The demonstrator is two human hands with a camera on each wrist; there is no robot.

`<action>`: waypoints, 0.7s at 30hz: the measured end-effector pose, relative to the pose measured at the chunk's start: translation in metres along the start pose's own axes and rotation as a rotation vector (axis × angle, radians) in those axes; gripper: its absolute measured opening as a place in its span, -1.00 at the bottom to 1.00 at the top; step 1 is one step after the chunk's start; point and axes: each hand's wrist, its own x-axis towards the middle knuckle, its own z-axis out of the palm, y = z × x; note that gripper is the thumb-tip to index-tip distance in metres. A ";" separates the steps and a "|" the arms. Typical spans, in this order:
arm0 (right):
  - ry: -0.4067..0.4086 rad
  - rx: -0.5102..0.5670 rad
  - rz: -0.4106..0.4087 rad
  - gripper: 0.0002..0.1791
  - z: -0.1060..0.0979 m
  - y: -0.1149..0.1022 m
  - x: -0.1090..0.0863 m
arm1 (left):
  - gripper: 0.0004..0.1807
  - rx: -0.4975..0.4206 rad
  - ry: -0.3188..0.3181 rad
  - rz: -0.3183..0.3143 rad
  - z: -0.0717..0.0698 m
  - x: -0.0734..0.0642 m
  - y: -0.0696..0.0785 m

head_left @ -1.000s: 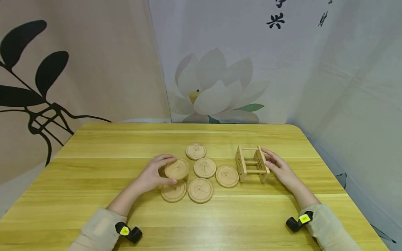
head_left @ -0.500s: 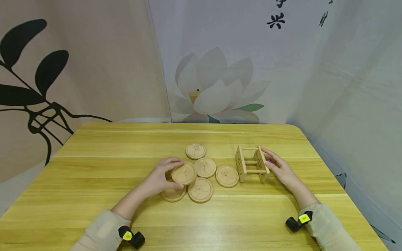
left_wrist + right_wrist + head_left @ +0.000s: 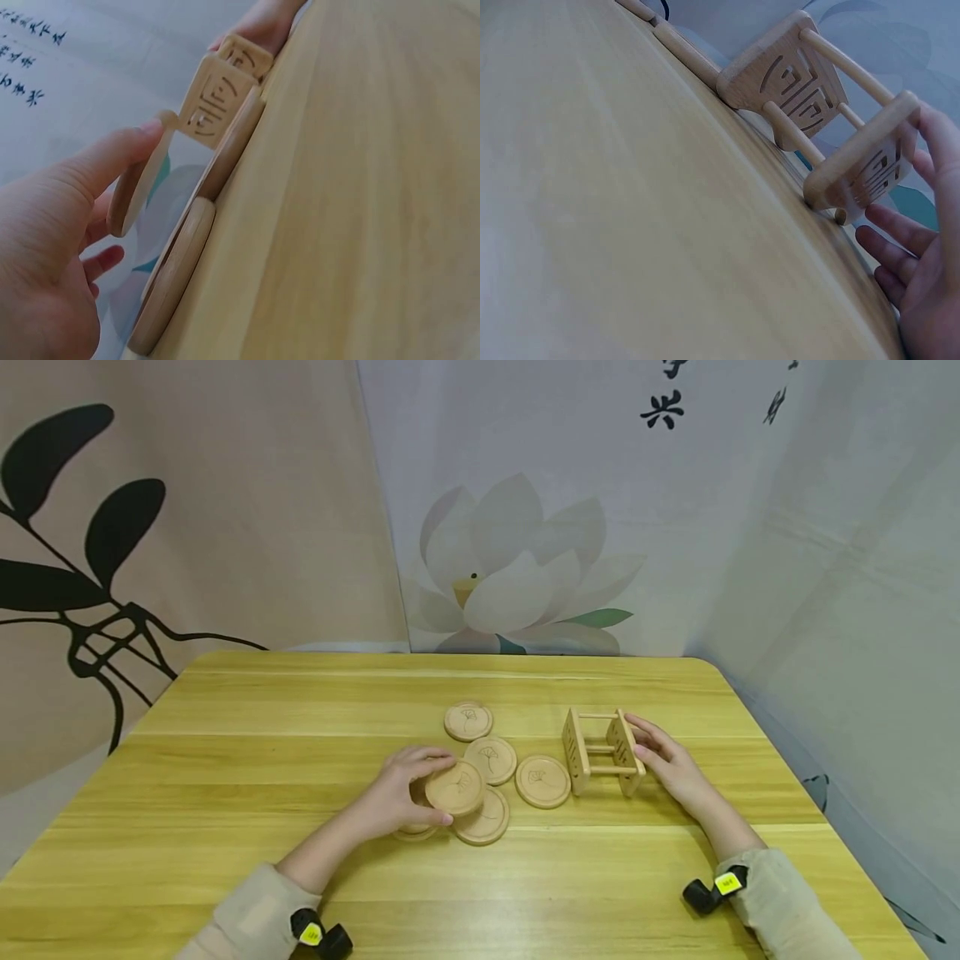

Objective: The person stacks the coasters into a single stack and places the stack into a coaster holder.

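In the head view my left hand [image 3: 405,789] pinches a round wooden coaster [image 3: 455,787] by its edge, thumb at the near side and fingers at the far side. In the left wrist view this coaster [image 3: 142,180] is tilted and raised over other coasters. It overlaps a front coaster [image 3: 483,820] in the head view; another coaster [image 3: 415,832] is mostly hidden under the hand. My right hand [image 3: 671,766] holds the outer side panel of a wooden coaster rack [image 3: 576,752]. In the right wrist view, its lower fingers [image 3: 900,229] spread loosely beside the panel.
Engraved coasters lie flat at the back [image 3: 468,722], the middle [image 3: 490,761] and right beside the rack [image 3: 542,782]. Everything is on a wooden table [image 3: 300,710] with a printed curtain [image 3: 517,568] behind it.
My left hand has moved right and slightly nearer with the coaster, from over the left coaster to the front one. The right hand and rack have stayed in place.
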 end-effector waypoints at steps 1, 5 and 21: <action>-0.001 0.002 -0.001 -0.44 0.000 0.000 0.000 | -0.13 -0.003 -0.008 0.000 0.001 0.000 0.002; -0.006 0.010 -0.006 -0.44 0.000 -0.001 0.000 | -0.13 -0.014 -0.039 0.000 0.004 0.000 0.006; 0.003 0.006 -0.002 -0.44 0.000 0.000 0.000 | -0.10 0.027 -0.091 0.036 0.019 -0.001 0.012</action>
